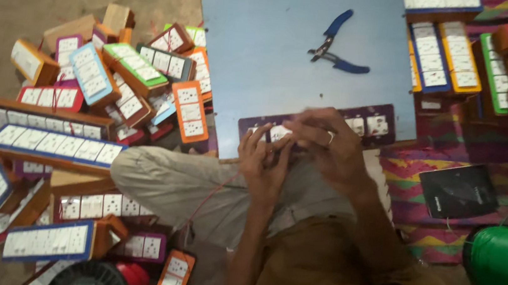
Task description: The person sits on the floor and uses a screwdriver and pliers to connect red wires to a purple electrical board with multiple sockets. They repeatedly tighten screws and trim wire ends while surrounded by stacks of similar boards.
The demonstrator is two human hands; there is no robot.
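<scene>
A purple switch panel (356, 125) is held at the near edge of the pale blue board (262, 68), its white socket inserts facing up. A small white insert (279, 132) is pinched at the panel's left end. The left hand (262, 165) is curled narrowly around that insert from the 7 o'clock side, fingertips closed on it. The right hand (329, 147) is laid over the panel's middle from 4 o'clock, with a ring visible; its fingers are bent down onto the panel face, but motion blur prevents a firm reading of whether anything is gripped beneath them.

Blue-handled pliers (337, 47) lie on the board at 12 o'clock from the hands, well apart from them. A heap of finished switch boxes (80, 118) in orange, blue, green and purple frames is spread at 9 o'clock. More boxes (465, 51) are stacked at 2 o'clock. A black flat case (458, 190) lies at 3 o'clock, and a green spool (505, 263) at 4 o'clock. A thin red wire (204, 200) runs down across the knee.

Risks judged from this moment:
- The panel overhangs the board edge; it could tip off toward the lap if downward pressure is uneven.
- The insert could be seated crooked or dropped into the heap, since the view of it is largely blocked by the fingers.
- The red wire could be snagged by a forearm.
</scene>
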